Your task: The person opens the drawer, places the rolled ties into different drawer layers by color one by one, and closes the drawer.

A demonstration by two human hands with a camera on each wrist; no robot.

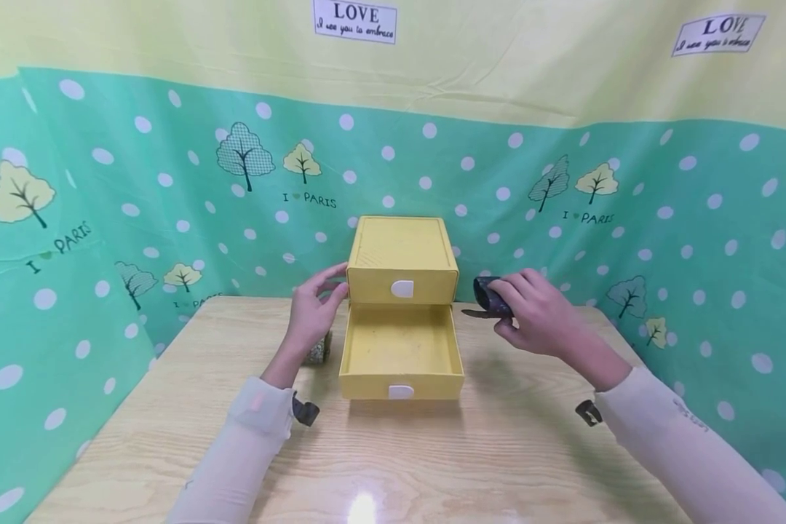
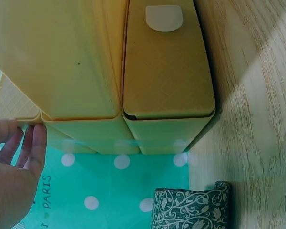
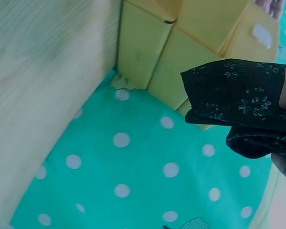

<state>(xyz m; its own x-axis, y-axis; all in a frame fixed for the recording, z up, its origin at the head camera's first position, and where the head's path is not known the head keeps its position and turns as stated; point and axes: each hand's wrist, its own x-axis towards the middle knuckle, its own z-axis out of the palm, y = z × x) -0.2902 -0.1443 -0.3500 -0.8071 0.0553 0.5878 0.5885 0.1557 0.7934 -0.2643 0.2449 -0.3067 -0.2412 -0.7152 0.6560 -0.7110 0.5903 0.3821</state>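
Note:
A yellow drawer cabinet (image 1: 402,244) stands at the back middle of the table. Its middle drawer (image 1: 399,342) is pulled out, with a bare floor inside; the drawers above and below are pushed in. My left hand (image 1: 314,306) rests its fingertips against the cabinet's left side, near the top drawer (image 2: 16,102). To the right of the cabinet, my right hand (image 1: 537,313) pinches a folded dark cloth with small pale flowers (image 3: 238,93) between thumb and fingers, raised above the table. One flap of this cloth points toward the pulled-out drawer.
A rolled cloth with a pale vine pattern (image 2: 190,210) lies on the table left of the cabinet, partly behind my left wrist in the head view. The wooden table (image 1: 406,458) is backed and flanked by a green dotted curtain (image 1: 190,167).

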